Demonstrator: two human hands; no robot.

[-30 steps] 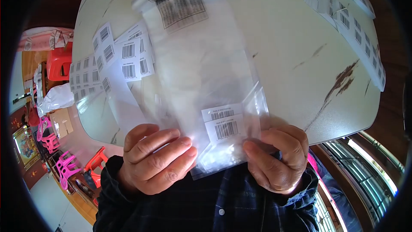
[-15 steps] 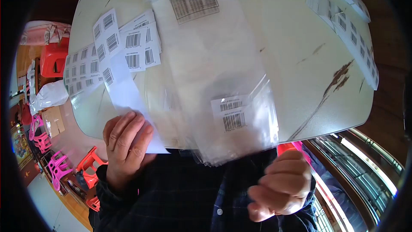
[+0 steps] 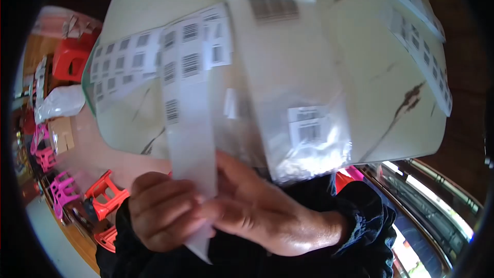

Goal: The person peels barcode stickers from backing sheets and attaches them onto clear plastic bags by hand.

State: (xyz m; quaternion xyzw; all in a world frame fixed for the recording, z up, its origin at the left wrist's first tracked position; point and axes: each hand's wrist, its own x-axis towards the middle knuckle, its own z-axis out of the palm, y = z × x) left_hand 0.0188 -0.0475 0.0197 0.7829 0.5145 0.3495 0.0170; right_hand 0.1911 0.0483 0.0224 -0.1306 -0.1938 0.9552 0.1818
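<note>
A long label strip (image 3: 191,123) with barcodes at its upper end runs down to my hands at the table's front edge. My left hand (image 3: 167,210) is closed round its lower part. From the right, my right hand (image 3: 257,208) reaches across, its thumb and fingers on the strip beside my left hand. Right of the strip lies a stack of clear plastic bags (image 3: 288,67), with a white barcode label (image 3: 307,126) near the bottom and a dark printed block near the top. The picture is slightly blurred.
More barcode sheets (image 3: 123,62) lie at the table's left, and others (image 3: 424,59) at its right edge. The marble-patterned table (image 3: 381,118) ends just before my body. Red stools (image 3: 105,194), pink stools (image 3: 63,191) and a white bag (image 3: 60,103) are beyond it at left.
My hands left the bags. My left hand took the label strip and shifted it right and more upright. My right hand came across to the strip. The view has shifted somewhat.
</note>
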